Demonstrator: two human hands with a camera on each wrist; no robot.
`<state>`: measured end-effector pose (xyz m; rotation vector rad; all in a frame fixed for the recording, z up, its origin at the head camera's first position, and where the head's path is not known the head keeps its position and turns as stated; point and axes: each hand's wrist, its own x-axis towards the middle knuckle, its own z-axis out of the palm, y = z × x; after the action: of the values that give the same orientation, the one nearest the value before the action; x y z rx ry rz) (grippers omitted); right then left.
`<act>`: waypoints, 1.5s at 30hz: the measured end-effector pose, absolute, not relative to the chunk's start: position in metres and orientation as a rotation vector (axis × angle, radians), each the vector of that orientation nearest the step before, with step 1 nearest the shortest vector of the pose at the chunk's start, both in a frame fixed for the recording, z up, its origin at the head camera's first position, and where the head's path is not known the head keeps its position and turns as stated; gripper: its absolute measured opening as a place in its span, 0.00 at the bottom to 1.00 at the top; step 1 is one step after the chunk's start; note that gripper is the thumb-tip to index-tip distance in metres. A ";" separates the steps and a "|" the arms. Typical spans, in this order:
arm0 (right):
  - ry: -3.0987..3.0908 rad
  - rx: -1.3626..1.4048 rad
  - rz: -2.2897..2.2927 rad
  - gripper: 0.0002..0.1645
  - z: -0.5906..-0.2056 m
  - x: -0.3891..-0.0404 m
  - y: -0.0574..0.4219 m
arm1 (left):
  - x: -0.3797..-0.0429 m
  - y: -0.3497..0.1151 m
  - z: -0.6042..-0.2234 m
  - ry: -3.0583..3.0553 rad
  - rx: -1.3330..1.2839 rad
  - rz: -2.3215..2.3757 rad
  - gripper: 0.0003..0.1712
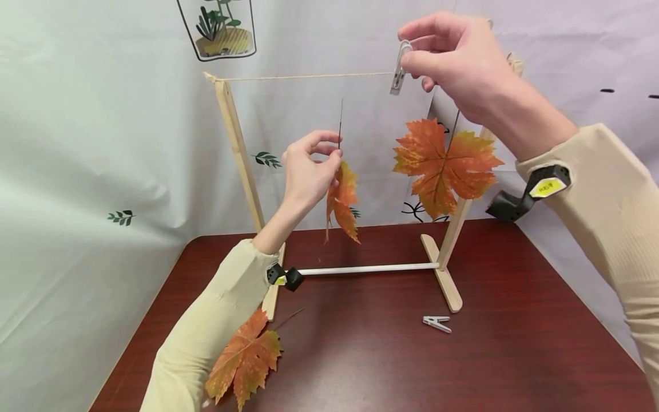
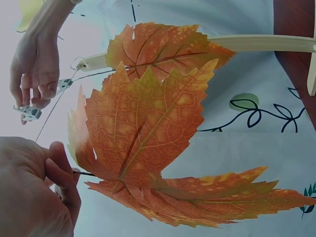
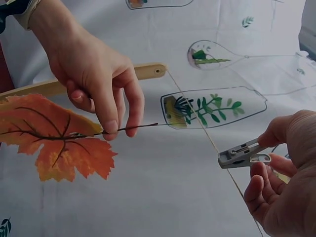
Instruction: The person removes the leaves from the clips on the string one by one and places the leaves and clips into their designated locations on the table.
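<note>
My left hand (image 1: 309, 171) pinches the thin stem of an orange artificial leaf (image 1: 344, 200), which hangs below the fingers with its stem pointing up. In my right hand (image 1: 465, 63) a pale clothespin (image 1: 399, 71) is gripped between thumb and fingers. The right wrist view puts the tip of this clothespin (image 3: 233, 157) at the string (image 3: 205, 123); whether it bites on the string I cannot tell. Behind the right hand, a second leaf (image 1: 445, 166) hangs by its stem, and the left wrist view has another clothespin (image 2: 64, 85) at that stem's top.
A wooden frame (image 1: 239, 149) with a white lower bar (image 1: 368, 268) stands on the dark red table (image 1: 360, 355). One more leaf (image 1: 247, 360) lies beside my left sleeve. A loose clothespin (image 1: 436, 323) rests near the frame's right foot (image 1: 448, 289). Printed cloth (image 1: 128, 114) hangs behind.
</note>
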<state>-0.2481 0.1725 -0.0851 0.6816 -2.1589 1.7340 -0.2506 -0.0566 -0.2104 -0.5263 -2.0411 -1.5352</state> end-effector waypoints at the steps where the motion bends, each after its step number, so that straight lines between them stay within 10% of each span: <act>1: -2.170 0.674 1.729 0.17 -0.086 -0.247 0.173 | -0.250 -0.057 -0.211 -2.041 -0.527 -1.533 0.11; 45: -2.380 0.563 1.648 0.15 -0.158 -0.219 0.209 | -0.225 -0.112 -0.249 -2.206 -0.446 -1.315 0.13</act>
<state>-0.2191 0.2088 -0.1582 0.5627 -2.3796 1.6484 -0.2250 -0.1118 -0.2489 -0.4461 -2.2057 -1.3146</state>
